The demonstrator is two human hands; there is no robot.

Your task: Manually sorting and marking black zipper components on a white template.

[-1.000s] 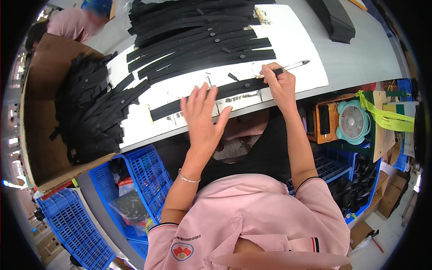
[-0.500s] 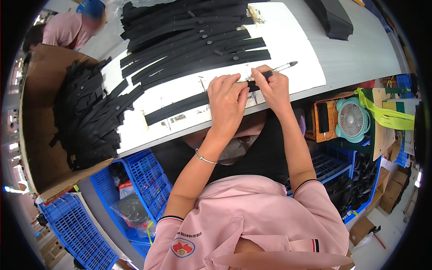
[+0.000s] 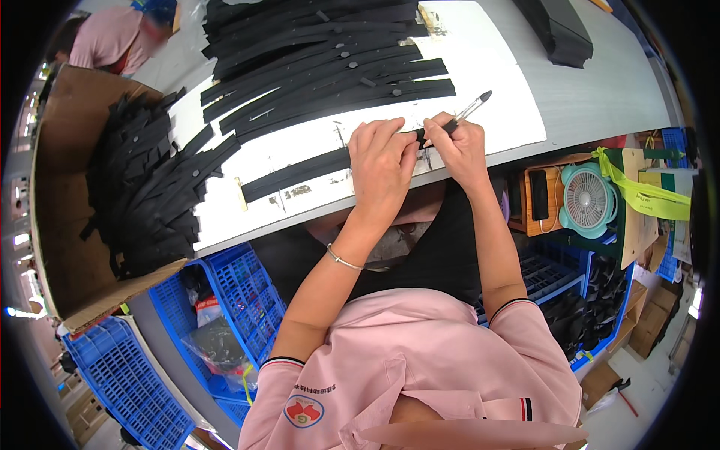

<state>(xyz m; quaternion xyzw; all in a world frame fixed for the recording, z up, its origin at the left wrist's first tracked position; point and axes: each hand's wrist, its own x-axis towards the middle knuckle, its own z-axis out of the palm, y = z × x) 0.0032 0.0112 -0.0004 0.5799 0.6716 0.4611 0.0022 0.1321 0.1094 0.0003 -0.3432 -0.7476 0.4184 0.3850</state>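
A long black fabric strip [image 3: 300, 175] lies along the near edge of the white board [image 3: 506, 90]. My left hand [image 3: 381, 159] rests over this strip, fingers stretched across it and thumb toward my right hand. Close beside it, my right hand [image 3: 459, 150] is closed around a pen [image 3: 469, 108] with a clear barrel and a black upper end. The pen leans up and to the right. Its lower tip, at the strip's right end, is hidden by my fingers. Beyond my hands, several more black strips [image 3: 315, 71] lie in rows on the board.
At the left, a cardboard box [image 3: 60, 172] holds a heap of loose black strips [image 3: 142, 187]. A black folded piece [image 3: 559, 34] lies at the far right of the table. Below the table stand blue baskets [image 3: 244, 296], a phone [image 3: 538, 195] and a small fan [image 3: 587, 196].
The pen's upper end has swung up, so the pen stands steeper. My right hand has shifted slightly right, while my left stays over the strip. The view has tilted slightly.
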